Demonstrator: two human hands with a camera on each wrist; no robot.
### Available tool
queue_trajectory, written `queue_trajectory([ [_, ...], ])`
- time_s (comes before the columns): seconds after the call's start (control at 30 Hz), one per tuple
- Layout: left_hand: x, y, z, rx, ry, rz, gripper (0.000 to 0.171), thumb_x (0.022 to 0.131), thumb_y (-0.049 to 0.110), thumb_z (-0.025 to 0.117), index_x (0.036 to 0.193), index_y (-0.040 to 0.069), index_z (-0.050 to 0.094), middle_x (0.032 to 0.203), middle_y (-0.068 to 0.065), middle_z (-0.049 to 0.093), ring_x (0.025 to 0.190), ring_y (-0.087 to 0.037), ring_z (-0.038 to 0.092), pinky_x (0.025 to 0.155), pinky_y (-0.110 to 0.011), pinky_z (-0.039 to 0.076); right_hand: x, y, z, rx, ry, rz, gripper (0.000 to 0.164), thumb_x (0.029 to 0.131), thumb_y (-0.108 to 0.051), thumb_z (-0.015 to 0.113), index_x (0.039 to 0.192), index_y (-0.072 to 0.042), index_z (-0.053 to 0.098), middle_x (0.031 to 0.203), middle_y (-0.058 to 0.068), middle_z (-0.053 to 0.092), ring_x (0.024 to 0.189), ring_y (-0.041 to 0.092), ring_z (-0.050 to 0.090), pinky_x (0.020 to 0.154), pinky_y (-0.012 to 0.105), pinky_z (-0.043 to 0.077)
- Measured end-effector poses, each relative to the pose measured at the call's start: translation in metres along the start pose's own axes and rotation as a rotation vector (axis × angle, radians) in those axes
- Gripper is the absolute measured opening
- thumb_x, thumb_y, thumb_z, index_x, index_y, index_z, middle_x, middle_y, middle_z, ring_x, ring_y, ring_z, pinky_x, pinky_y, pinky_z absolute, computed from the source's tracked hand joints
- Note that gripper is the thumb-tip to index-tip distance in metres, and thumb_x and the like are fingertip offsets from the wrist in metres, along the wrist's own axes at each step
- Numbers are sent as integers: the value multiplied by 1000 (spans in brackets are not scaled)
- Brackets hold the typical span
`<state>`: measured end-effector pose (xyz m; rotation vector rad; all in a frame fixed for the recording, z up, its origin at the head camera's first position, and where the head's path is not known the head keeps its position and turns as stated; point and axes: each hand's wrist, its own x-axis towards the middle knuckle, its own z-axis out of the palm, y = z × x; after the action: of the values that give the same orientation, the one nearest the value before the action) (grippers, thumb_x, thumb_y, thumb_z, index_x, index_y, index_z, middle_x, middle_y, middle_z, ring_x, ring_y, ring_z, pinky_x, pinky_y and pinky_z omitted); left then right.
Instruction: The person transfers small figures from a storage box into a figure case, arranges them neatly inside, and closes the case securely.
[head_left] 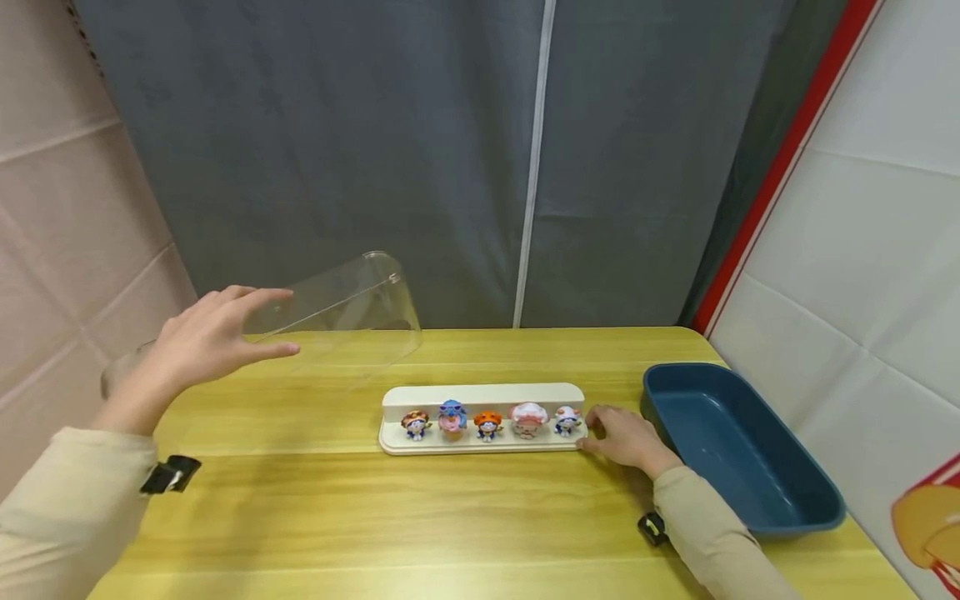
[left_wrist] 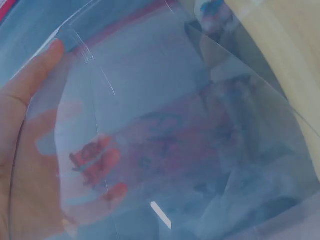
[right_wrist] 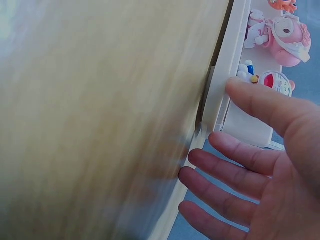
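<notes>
My left hand (head_left: 213,337) grips a clear plastic cover (head_left: 352,312), raised and tilted above the left of the table. In the left wrist view the thumb lies along the edge of the cover (left_wrist: 150,100), and the other fingers show through the plastic. A white display stand (head_left: 480,445) lies mid-table with several small figurines in a row, among them a pink one (head_left: 528,421) and an orange-capped one (head_left: 488,426). At the stand's right end is my right hand (head_left: 626,437), its thumb at the edge beside the end figurine (right_wrist: 275,82) and its fingers loosely extended.
A dark blue bin (head_left: 750,458) stands on the right, close beside the right hand. The wooden table (head_left: 420,533) backs onto a grey curtain (head_left: 337,150). White panels (head_left: 885,250) rise along the right side.
</notes>
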<state>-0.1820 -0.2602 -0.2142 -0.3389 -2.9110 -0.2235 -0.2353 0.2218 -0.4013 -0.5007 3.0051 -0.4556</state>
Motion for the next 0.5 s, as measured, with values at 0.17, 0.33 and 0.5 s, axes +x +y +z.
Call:
queue_trajectory([
  [0.17,11,6,-11,-40,-14,15,84,67,68,56,132,18,39,128,-23,34,108,-41,35,61,-56,37,1,0,1,1,-3,3,32,73,-34,70,92,-11,58,85,1,57,68,17,47,59,34,40],
  [0.33,21,11,-16,-64,-16,46,80,67,65,58,131,20,40,129,-21,34,110,-41,34,66,-58,35,1,-2,2,8,-9,8,32,73,-34,70,92,-12,58,82,0,55,68,17,45,58,33,38],
  [0.5,30,17,-19,-86,-18,76,77,68,63,60,131,22,41,129,-17,35,112,-37,34,70,-57,34,2,-2,2,11,-7,6,32,73,-34,71,93,-13,57,77,-1,52,66,17,44,56,32,35],
])
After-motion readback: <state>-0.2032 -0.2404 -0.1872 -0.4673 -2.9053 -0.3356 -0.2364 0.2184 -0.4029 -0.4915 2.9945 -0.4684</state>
